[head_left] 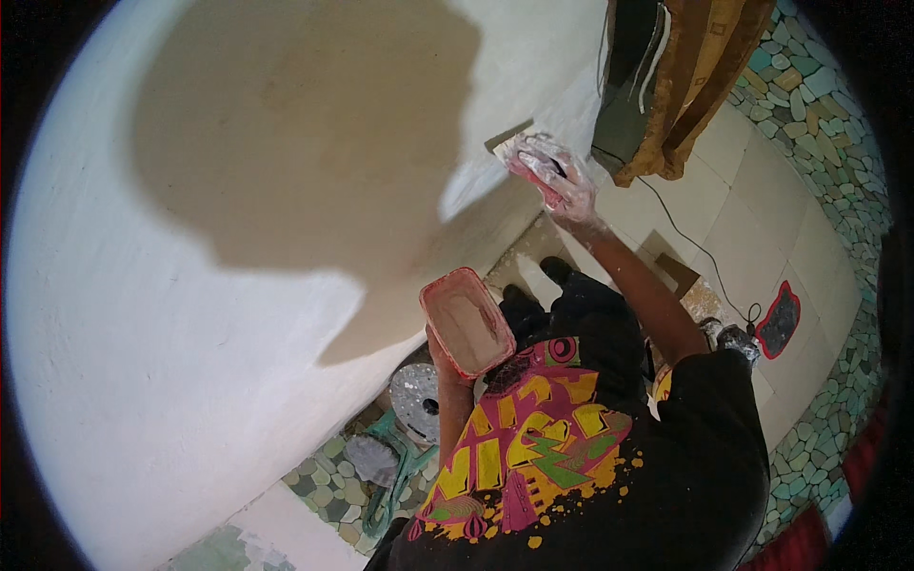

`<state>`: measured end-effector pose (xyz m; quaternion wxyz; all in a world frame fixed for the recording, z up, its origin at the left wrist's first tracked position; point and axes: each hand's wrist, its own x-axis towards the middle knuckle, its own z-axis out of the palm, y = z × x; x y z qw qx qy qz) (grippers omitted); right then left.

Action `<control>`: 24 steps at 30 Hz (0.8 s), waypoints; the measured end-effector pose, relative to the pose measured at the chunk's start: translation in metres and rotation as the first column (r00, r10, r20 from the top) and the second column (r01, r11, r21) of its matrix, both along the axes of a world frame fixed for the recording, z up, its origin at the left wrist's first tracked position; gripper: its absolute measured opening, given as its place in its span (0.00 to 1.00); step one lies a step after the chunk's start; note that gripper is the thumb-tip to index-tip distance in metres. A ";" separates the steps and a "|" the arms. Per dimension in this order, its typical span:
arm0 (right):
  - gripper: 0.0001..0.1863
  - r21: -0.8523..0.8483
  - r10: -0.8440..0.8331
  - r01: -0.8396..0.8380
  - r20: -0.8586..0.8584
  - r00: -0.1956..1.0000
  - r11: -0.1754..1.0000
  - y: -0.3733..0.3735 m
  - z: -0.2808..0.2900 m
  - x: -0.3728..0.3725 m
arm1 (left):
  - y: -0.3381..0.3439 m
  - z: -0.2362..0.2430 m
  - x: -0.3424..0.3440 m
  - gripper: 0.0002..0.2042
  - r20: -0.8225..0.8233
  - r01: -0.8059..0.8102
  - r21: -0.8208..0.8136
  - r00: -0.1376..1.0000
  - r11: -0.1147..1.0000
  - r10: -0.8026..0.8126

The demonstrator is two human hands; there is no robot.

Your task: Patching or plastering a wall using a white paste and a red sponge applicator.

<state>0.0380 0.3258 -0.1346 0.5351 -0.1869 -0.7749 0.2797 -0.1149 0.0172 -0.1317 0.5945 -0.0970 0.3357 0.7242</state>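
My left hand grips the side of a red rectangular tub in front of my body. Pale, smooth paste lies inside the tub and smears its inner walls. My right hand, coated in white residue, reaches forward with its fingers closed around a scraper. Reddish parts of the scraper show between the fingers, and its pale flat edge is at the white wall; whether it touches cannot be told. The large shadow of my head and arm falls across the wall.
A brown curtain hangs beyond my right hand. A dark cord crosses the floor tiles toward a red-edged dark pad. Below the tub stand a spattered grey round object and green tangled material. Pebble-patterned flooring borders the right.
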 end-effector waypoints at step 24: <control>0.20 -0.758 -0.342 0.033 -0.253 0.905 0.651 0.148 -0.160 0.142 | 0.122 -0.097 0.108 0.33 -0.002 0.068 0.061 0.998 0.996 -0.068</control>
